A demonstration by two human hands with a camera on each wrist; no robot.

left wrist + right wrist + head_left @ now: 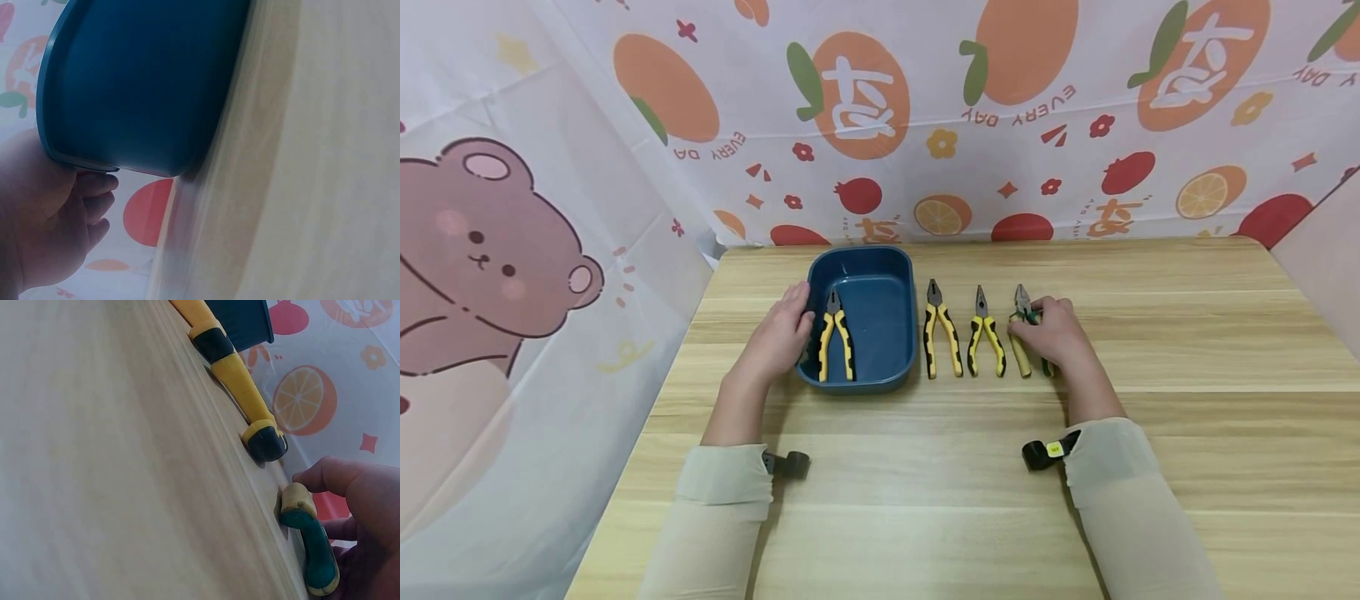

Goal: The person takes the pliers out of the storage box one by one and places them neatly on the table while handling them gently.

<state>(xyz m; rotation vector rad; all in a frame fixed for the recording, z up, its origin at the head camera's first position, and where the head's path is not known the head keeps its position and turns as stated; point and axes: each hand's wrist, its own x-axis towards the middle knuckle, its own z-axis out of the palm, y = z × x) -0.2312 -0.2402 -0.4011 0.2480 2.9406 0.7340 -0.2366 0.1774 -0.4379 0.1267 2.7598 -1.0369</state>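
Observation:
My left hand (pixel 786 329) is at the left wall of a deep blue plastic bin (pixel 880 379), thumb at the rim and fingers against the outside. In the left wrist view its fingers (pixel 97 206) curl beside the bin's wall. Inside the bin lie yellow-and-black combination pliers (pixel 850 346). My right hand (pixel 1058 333) grips worn pliers (pixel 1021 350) with pale yellow and green handles, jaws pointing away from me. The right wrist view shows the thumb and fingers around those handles (pixel 319 556), close over the table.
Between the bin and my right hand lie larger yellow-and-black pliers (pixel 955 342) and smaller long-nose pliers (pixel 996 342), side by side. Everything sits on a wood-grain table (pixel 910 500). A fruit-patterned cloth (pixel 955 175) hangs behind it, and a bear-printed cloth (pixel 490 242) at left.

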